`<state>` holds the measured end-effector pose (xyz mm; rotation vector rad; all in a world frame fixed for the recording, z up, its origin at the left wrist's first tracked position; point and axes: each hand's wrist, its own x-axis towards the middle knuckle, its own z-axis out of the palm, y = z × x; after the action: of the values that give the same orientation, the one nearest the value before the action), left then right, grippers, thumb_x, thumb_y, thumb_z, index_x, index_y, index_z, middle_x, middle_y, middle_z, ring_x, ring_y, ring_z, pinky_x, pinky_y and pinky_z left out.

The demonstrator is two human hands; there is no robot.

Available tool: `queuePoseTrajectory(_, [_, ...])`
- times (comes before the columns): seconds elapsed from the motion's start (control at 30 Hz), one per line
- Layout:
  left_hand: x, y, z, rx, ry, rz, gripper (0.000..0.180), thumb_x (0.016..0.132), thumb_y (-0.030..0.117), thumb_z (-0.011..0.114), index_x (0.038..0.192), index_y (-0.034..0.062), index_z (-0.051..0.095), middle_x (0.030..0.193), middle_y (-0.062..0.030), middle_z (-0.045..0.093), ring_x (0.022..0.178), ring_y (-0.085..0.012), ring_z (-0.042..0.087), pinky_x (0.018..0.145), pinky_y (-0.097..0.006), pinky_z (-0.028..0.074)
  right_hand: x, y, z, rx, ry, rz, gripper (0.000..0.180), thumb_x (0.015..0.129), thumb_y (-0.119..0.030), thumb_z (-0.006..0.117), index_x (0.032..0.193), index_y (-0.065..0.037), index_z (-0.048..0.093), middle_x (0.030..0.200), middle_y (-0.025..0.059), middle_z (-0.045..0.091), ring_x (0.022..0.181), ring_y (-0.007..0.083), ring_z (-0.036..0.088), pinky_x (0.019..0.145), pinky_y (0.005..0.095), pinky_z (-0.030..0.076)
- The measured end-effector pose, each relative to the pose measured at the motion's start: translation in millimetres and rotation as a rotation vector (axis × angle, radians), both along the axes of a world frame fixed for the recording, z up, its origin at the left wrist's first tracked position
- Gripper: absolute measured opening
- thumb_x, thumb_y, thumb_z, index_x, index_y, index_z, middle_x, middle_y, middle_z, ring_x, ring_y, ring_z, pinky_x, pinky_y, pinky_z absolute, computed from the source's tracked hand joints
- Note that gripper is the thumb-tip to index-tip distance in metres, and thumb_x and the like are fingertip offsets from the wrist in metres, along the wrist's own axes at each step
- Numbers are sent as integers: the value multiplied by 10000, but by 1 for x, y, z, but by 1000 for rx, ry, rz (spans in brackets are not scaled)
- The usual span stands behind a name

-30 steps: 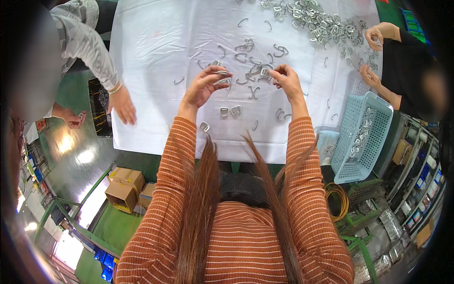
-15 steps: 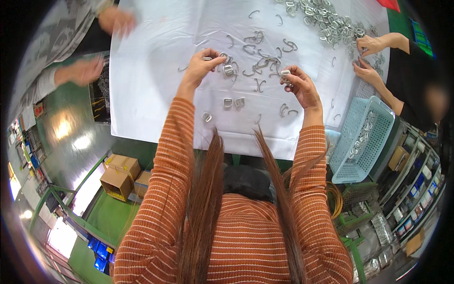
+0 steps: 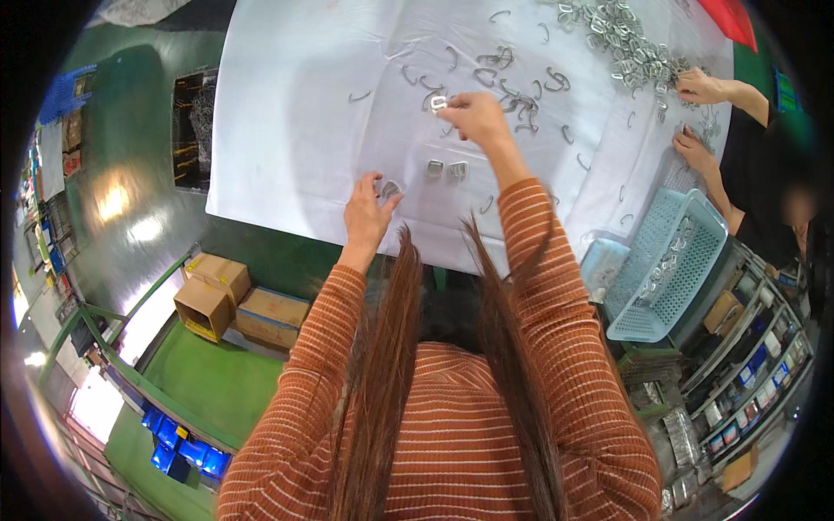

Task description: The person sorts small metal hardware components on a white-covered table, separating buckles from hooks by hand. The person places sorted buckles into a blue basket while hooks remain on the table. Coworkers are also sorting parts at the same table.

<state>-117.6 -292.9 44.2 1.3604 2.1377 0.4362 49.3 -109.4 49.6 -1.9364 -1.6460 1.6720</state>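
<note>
My right hand [image 3: 478, 119] is closed in a pinch on a small silver metal buckle [image 3: 438, 103], held at the near left of a loose group of curved metal hooks [image 3: 524, 106]. My left hand [image 3: 368, 211] is open near the table's front edge. Its thumb and fingers stand apart around another buckle [image 3: 391, 188] on the white cloth; whether they touch it I cannot tell. Between my hands and a little to the right, a silver buckle [image 3: 435, 168] and a second buckle [image 3: 457, 171] lie side by side.
A heap of metal buckles [image 3: 621, 43] covers the far right of the white-covered table [image 3: 287, 130]. A co-worker's hands [image 3: 699, 87] are at its edge. At the right stands a light blue basket [image 3: 627, 317] with metal pieces inside. Cardboard boxes [image 3: 271, 317] sit below left.
My left hand has come down to the buckle near the front edge. My right hand has swung left and away with its buckle. Another person's hands have left the view at far left.
</note>
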Motion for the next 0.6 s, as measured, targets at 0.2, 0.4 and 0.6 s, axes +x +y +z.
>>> queuePoseTrajectory(0.2, [-2,2,-19,-62,-390,-131,289,734,140,693,953,42,532,863,-72,584,691,-188,566,582,-325,451,76,-13,23,-142,283,-136,257,784,-259,644,880,-21,655,622,9,576,595,83,555,476,218,392])
queuePoseTrajectory(0.4, [5,36,10,-279,-1170,195,131,807,162,662,846,81,566,701,30,555,593,-35,484,462,-169,346,92,-52,40,-250,574,-285,263,821,-241,620,1001,-56,568,661,-9,560,599,73,542,428,198,345])
queuePoseTrajectory(0.6, [43,45,-13,117,-20,-235,223,764,220,667,930,87,599,733,-54,634,627,-175,587,576,-279,449,34,-101,-31,486,-290,318,282,690,-267,715,889,-104,600,708,105,618,701,286,605,611,391,454])
